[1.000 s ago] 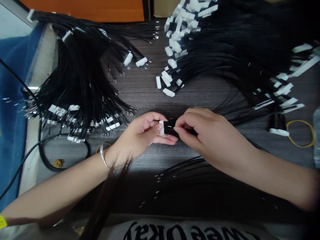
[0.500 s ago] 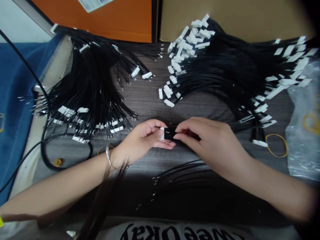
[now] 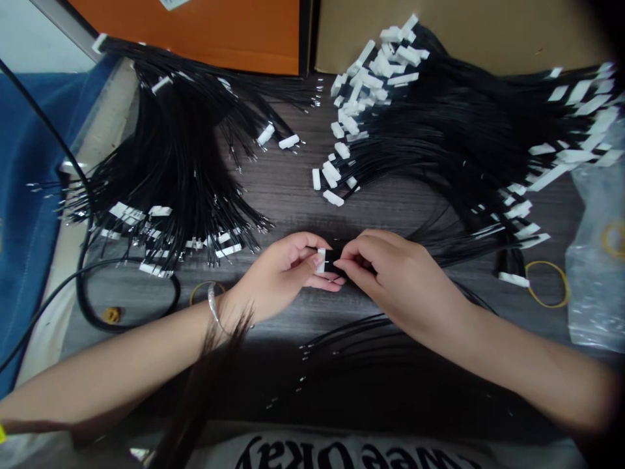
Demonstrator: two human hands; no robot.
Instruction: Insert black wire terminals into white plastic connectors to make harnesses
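Closest in, loose wires (image 3: pixel 351 326) fan out on the counter (image 3: pixel 283 189), metal tips to the left. Just past them, the left hand (image 3: pixel 290 268) is clamped on a white connector (image 3: pixel 321 260), thumb pressed to it! Beside it, the right hand (image 3: pixel 385 260), thumb and finger together, pinches a black wire (image 3: pixel 333 262), tip right by the connector; whether they touch, nobody can tell. Beyond, two wire heaps, the left pile (image 3: pixel 170 150) and right pile (image 3: pixel 454 124), then an orange box (image 3: pixel 219 32) and a brown box (image 3: pixel 463 36).
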